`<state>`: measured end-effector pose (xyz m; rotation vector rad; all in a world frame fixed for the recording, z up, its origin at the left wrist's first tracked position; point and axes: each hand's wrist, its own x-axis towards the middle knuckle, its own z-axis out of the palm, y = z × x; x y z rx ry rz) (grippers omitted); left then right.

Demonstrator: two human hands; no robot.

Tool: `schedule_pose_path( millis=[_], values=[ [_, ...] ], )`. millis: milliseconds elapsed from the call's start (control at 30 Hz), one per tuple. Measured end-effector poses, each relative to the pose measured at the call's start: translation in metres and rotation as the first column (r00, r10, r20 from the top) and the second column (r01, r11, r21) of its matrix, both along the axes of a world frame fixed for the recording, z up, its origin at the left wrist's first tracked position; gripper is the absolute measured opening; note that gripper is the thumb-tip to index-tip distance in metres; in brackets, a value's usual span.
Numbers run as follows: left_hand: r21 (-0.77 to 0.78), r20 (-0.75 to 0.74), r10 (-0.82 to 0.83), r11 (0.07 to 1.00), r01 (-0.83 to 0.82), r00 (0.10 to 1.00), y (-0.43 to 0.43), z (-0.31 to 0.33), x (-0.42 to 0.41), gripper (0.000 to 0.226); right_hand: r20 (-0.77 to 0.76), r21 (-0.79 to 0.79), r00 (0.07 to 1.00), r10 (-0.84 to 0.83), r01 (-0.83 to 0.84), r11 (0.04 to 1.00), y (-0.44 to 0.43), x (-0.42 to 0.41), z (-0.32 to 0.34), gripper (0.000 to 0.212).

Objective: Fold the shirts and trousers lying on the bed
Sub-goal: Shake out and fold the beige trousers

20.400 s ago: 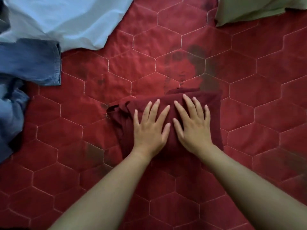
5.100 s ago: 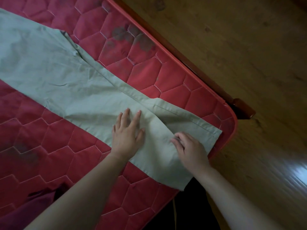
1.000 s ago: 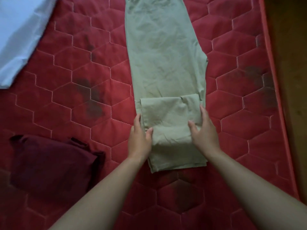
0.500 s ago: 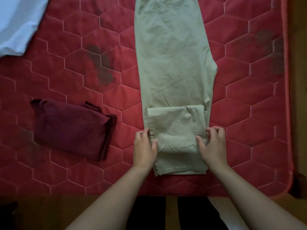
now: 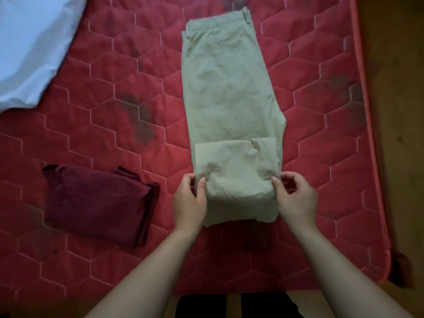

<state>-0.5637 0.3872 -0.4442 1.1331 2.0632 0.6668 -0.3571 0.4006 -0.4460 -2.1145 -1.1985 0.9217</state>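
Both hands, left hand (image 5: 189, 203) and right hand (image 5: 296, 198), apparently pinch the creased khaki trousers' (image 5: 229, 92) rolled end.

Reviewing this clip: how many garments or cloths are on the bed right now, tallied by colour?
Khaki: 1, the trousers, partly folded, held by the left hand and right hand.
Maroon: 1, the folded garment.
Pale blue: 1, the cloth at the far left, cut off by the frame.
Total: 3

Left hand (image 5: 190, 200) and right hand (image 5: 296, 198) pinch inward, forearms extended, palms facing.
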Motion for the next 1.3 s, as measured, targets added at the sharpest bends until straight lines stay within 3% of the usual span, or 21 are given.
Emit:
schedule_pose_path(
  millis=[200, 333, 433, 567, 700, 767, 933, 1000, 1100, 1200, 1300],
  values=[
    [0.171, 0.064, 0.061, 0.983, -0.071, 0.996, 0.136, 0.014, -0.022, 0.009, -0.105, 0.164, 0.993, 0.046, -0.029, 0.986, 0.145, -0.018, 0.013, 0.024],
    [-0.13, 0.11, -0.043, 0.99, 0.057, 0.993, 0.187, -0.013, -0.033, 0.036, 0.001, -0.062, 0.975, 0.223, -0.222, 0.973, 0.198, -0.023, -0.011, 0.035],
    [-0.244, 0.127, -0.09, 0.962, 0.119, 0.988, 0.169, -0.041, -0.035, 0.031, 0.069, -0.189, 0.931, 0.359, -0.341, 0.921, 0.177, -0.026, -0.036, 0.049],
    [-0.134, 0.158, -0.075, 0.986, 0.096, 0.985, 0.138, -0.06, -0.036, 0.013, 0.022, -0.09, 0.973, 0.23, -0.227, 0.97, 0.154, -0.026, -0.051, 0.051],
    [-0.054, 0.285, 0.016, 0.999, -0.001, 0.958, 0.155, -0.056, -0.041, 0.019, 0.085, -0.06, 0.974, 0.212, -0.208, 0.976, 0.174, -0.035, -0.054, 0.051],
    [-0.013, 0.279, 0.04, 0.999, -0.038, 0.96, 0.182, -0.053, -0.043, 0.021, 0.086, -0.043, 0.974, 0.208, -0.205, 0.978, 0.195, -0.04, -0.054, 0.05],
    [-0.124, 0.212, 0.049, 0.992, -0.023, 0.976, 0.252, -0.054, -0.043, 0.03, 0.067, -0.063, 0.988, 0.142, -0.137, 0.988, 0.25, -0.05, -0.055, 0.04],
    [-0.115, 0.173, 0.077, 0.992, -0.058, 0.982, 0.261, -0.054, -0.041, 0.024, 0.076, -0.032, 0.992, 0.104, -0.102, 0.994, 0.262, -0.05, -0.055, 0.029],
    [0.129, 0.22, 0.072, 0.986, -0.103, 0.973, 0.272, -0.041, -0.039, 0.005, 0.042, 0.089, 0.999, 0.035, -0.038, 0.995, 0.282, -0.049, -0.044, 0.02],
    [0.289, 0.225, -0.003, 0.955, -0.063, 0.974, 0.306, -0.022, -0.042, 0.008, -0.029, 0.204, 1.0, -0.003, 0.008, 0.979, 0.324, -0.048, -0.025, 0.01],
    [0.091, 0.204, 0.001, 0.996, -0.021, 0.979, 0.334, -0.023, -0.046, 0.034, -0.007, 0.151, 0.993, 0.117, -0.115, 0.982, 0.35, -0.052, -0.02, 0.021]
  ],
)
